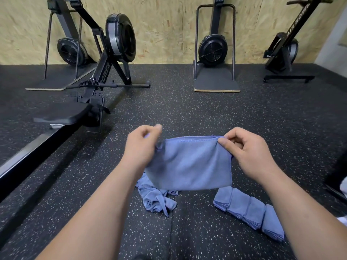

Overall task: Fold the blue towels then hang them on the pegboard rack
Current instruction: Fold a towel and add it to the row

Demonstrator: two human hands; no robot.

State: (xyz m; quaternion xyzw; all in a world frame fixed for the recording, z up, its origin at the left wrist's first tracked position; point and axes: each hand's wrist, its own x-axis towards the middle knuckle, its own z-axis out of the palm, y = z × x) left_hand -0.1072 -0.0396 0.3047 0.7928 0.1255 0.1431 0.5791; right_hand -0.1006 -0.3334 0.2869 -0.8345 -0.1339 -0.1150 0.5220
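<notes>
A blue towel (189, 164), doubled over, hangs in the air in front of me above the floor. My left hand (141, 145) pinches its upper left corner, and my right hand (247, 149) pinches its upper right corner between thumb and fingers. Below it on the floor lies a crumpled blue towel (156, 200). To the right, a row of folded blue towels (249, 212) lies on the floor, partly hidden by my right forearm. No pegboard rack is in view.
The floor is black speckled rubber (187, 109). A rowing machine (97, 76) stretches from the back left to the near left. Other upright rowers (214, 47) stand against the plywood wall. A dark object (338, 175) sits at the right edge.
</notes>
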